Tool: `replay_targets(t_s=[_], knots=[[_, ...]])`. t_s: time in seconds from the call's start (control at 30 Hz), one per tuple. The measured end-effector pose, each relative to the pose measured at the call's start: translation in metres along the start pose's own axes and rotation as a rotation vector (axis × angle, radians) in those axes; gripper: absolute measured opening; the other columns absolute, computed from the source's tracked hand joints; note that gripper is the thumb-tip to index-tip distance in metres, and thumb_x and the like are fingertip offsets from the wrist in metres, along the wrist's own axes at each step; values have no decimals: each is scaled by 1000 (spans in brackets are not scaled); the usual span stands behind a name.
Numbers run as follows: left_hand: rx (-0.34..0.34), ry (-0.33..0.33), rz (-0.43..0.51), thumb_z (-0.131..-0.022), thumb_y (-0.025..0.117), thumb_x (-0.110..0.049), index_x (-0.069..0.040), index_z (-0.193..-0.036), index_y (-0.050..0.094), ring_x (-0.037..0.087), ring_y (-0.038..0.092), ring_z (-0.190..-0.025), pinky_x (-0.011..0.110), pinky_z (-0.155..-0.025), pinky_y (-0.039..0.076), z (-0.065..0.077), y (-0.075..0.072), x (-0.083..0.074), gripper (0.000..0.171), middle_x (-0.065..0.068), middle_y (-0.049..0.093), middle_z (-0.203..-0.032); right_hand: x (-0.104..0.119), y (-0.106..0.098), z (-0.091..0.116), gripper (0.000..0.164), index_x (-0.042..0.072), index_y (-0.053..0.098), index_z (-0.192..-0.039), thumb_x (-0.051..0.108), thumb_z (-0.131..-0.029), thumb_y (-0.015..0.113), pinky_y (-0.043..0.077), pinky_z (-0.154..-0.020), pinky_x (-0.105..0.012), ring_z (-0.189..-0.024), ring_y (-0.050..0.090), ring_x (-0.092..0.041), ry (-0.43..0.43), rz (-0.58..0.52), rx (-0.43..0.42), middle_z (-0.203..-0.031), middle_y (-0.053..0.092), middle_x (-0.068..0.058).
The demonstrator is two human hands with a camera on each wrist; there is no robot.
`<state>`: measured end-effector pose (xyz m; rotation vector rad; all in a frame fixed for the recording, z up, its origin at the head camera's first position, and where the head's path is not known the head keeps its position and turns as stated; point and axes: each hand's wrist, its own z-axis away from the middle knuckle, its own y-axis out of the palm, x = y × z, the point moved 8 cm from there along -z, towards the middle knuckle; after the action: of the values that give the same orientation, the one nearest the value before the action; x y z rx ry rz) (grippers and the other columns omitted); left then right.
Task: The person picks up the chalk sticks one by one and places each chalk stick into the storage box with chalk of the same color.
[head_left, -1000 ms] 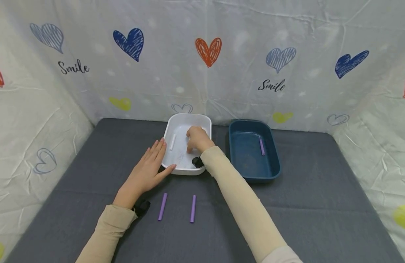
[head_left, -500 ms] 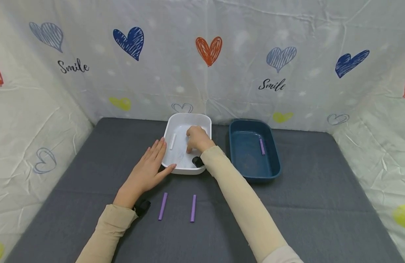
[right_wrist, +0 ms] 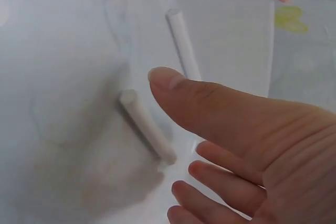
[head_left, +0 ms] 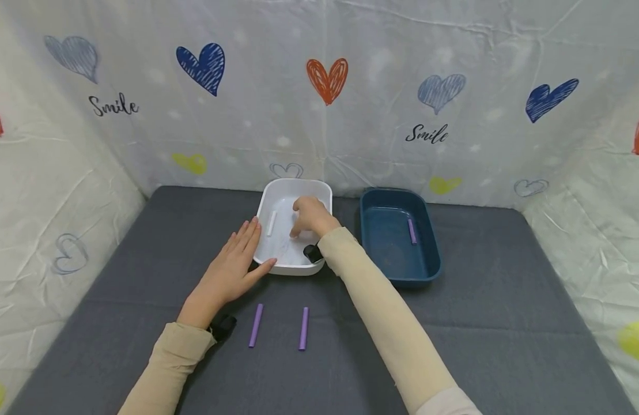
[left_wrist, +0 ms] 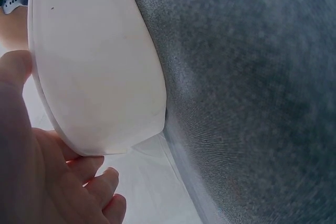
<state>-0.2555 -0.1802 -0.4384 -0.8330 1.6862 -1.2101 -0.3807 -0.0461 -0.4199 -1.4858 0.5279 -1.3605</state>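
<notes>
The left hand (head_left: pixel 228 274) lies with straight fingers along the left side of a white tray (head_left: pixel 293 270), its thumb at the near edge. In the left wrist view, thumb and fingertips touch the tray's rim. The right hand (head_left: pixel 314 216) is low inside the tray, thumb spread from loosely bent fingers, with nothing between them. One white chalk stick (head_left: pixel 272 223) lies at the tray's left. Another white chalk stick (right_wrist: pixel 149 129) lies on the tray floor beside the right thumb in the right wrist view; the hand hides it from the head camera.
A dark blue tray (head_left: pixel 402 282) stands to the right, with a purple chalk stick (head_left: pixel 412 231) inside. Two more, a left purple chalk stick (head_left: pixel 256 325) and a right purple chalk stick (head_left: pixel 303 328), lie on the grey cloth in front. A patterned curtain (head_left: pixel 371 115) rises behind.
The right hand's thumb has moved slightly left, away from its fingers. The left hand, trays and purple chalk sticks keep their places.
</notes>
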Motion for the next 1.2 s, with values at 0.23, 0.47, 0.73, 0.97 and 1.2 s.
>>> replay_targets(t_s=[0.23,0.47,0.73,0.97,1.2], knots=[[-14,14,3,-101,44,-57,4,-157,12,34,6,-151,55,-120,14,0,0,0,88,17,6,-165,9,-13,7,65,3,61,-133,17,-75,89,47,-101,-35,-121,55,-26,-11,-14,-7,-133,60,-12],[-11,10,1,-101,45,-56,3,-157,13,32,5,-152,55,-120,13,-1,1,0,88,16,5,-165,18,-31,20,63,3,62,-133,19,-78,87,52,-94,-36,-117,59,-27,-29,-24,-71,-134,60,-12],[-8,6,-3,-102,45,-55,3,-157,13,34,7,-151,56,-120,14,0,-1,1,87,17,5,-165,26,-45,39,60,2,63,-132,19,-79,86,54,-91,-35,-116,60,-27,-67,-30,-106,-134,61,-13],[-1,-2,4,-101,45,-56,3,-157,11,33,5,-151,56,-120,14,0,-1,0,88,16,4,-165,31,-54,53,58,3,65,-130,21,-79,86,54,-90,-33,-116,60,-25,-90,-28,-109,-132,62,-10],[-21,11,17,-101,45,-56,4,-156,13,34,7,-151,56,-119,14,0,-2,-1,88,17,6,-165,37,-60,74,59,5,64,-132,23,-80,86,56,-83,-33,-110,62,-24,-107,-17,-96,-134,61,-9]])
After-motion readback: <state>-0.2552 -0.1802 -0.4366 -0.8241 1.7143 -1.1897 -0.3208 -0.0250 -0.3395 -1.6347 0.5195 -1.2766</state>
